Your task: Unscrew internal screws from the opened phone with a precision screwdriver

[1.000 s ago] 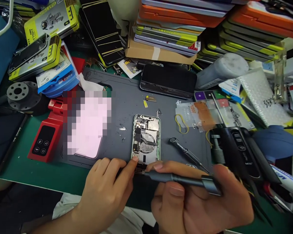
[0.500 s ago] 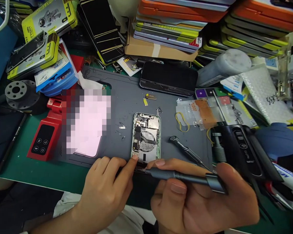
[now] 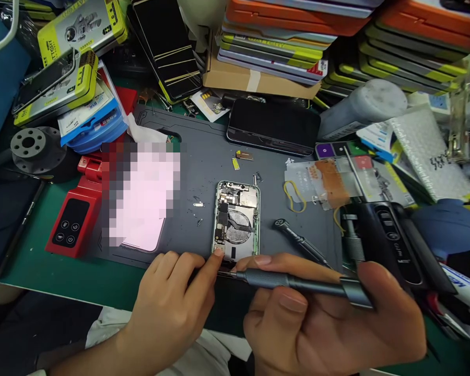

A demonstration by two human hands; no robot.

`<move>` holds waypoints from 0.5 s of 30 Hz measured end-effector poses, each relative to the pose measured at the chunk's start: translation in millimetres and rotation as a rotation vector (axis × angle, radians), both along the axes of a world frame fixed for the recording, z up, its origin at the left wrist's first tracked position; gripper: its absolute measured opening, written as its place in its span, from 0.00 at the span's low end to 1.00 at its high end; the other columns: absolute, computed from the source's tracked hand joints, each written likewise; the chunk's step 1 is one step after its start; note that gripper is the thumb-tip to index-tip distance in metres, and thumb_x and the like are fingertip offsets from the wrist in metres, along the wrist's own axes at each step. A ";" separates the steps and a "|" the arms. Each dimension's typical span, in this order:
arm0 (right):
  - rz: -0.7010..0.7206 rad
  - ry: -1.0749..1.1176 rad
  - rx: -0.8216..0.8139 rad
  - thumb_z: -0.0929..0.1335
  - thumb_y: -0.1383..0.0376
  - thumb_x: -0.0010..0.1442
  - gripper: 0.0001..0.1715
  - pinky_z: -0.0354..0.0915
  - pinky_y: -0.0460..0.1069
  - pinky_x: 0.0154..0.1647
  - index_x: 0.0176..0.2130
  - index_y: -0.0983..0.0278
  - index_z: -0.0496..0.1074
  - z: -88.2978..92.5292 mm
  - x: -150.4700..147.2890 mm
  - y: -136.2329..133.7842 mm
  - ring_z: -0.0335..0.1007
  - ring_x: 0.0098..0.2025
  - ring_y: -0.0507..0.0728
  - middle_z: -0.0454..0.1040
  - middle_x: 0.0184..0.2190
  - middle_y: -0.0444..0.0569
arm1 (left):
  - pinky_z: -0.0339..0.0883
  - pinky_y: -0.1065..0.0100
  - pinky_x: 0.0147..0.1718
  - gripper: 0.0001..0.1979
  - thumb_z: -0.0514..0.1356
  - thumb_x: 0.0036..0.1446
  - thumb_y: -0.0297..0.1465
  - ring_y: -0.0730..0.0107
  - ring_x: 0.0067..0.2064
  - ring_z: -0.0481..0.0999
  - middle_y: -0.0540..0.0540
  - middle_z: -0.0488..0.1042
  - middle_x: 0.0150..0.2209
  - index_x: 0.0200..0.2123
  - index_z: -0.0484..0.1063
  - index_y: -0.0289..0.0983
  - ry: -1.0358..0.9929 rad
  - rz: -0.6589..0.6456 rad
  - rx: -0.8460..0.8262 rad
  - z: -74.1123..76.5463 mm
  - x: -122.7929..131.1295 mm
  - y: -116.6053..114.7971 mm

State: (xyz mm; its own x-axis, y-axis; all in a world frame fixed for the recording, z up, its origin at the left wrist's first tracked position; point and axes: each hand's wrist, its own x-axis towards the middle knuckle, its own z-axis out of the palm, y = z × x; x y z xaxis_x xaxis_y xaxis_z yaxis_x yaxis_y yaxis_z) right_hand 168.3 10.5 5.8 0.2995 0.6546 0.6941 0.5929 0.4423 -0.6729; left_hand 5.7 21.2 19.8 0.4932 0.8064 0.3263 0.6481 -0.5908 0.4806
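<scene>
An opened phone with a pale green frame lies on the grey mat, its inner parts and a round coil showing. My left hand is closed at its lower left corner, the index fingertip pressing on the frame's inside. A dark grey screwdriver lies across my right hand, between the fingers and the raised thumb side. Its tip points left at the phone's bottom edge, where the exact contact is hidden. Small loose metal parts are left of the phone.
A lit, pixelated screen lies left, near a red device. A second screwdriver is on the mat's right. Behind are a black phone and stacked boxes. A blue blower stands far right.
The whole view has shifted slightly, moving things a little to the right. My right hand and the screwdriver have moved slightly right; my left hand stays on the phone.
</scene>
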 end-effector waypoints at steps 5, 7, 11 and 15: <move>-0.010 -0.021 -0.016 0.71 0.74 0.68 0.40 0.81 0.52 0.30 0.75 0.58 0.63 0.6 0.8 0.2 0.76 0.30 0.55 0.77 0.43 0.48 | 0.60 0.60 0.33 0.19 0.58 0.72 0.21 0.64 0.37 0.65 0.46 0.76 0.39 0.63 0.74 0.31 -0.001 0.007 -0.002 1.2 1.3 0.0; -0.024 -0.019 -0.021 0.70 0.75 0.69 0.40 0.80 0.51 0.29 0.74 0.59 0.63 1.4 0.3 -0.4 0.77 0.31 0.55 0.77 0.44 0.48 | 0.61 0.60 0.33 0.18 0.58 0.72 0.21 0.64 0.37 0.65 0.46 0.76 0.39 0.62 0.75 0.32 -0.002 0.008 -0.001 1.7 1.5 0.2; -0.019 -0.035 -0.026 0.70 0.75 0.68 0.41 0.78 0.49 0.26 0.75 0.58 0.63 3.3 -1.2 -1.3 0.76 0.30 0.55 0.77 0.43 0.47 | 0.60 0.61 0.33 0.17 0.59 0.72 0.22 0.65 0.36 0.65 0.46 0.76 0.38 0.61 0.76 0.31 0.001 0.013 0.013 2.2 1.4 0.7; -0.021 -0.001 -0.038 0.69 0.75 0.68 0.40 0.78 0.50 0.27 0.74 0.57 0.64 5.0 -2.4 -1.9 0.77 0.32 0.55 0.78 0.44 0.47 | 0.60 0.61 0.33 0.17 0.59 0.72 0.22 0.64 0.36 0.65 0.46 0.76 0.38 0.61 0.76 0.31 0.001 0.012 0.013 2.3 1.2 0.9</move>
State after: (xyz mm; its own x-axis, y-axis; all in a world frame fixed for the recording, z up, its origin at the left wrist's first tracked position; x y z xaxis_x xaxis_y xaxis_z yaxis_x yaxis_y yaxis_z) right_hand 166.0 8.6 10.8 0.3129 0.6740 0.6691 0.6025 0.4037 -0.6884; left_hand 6.9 22.1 22.1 0.4835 0.8081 0.3364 0.6556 -0.5890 0.4726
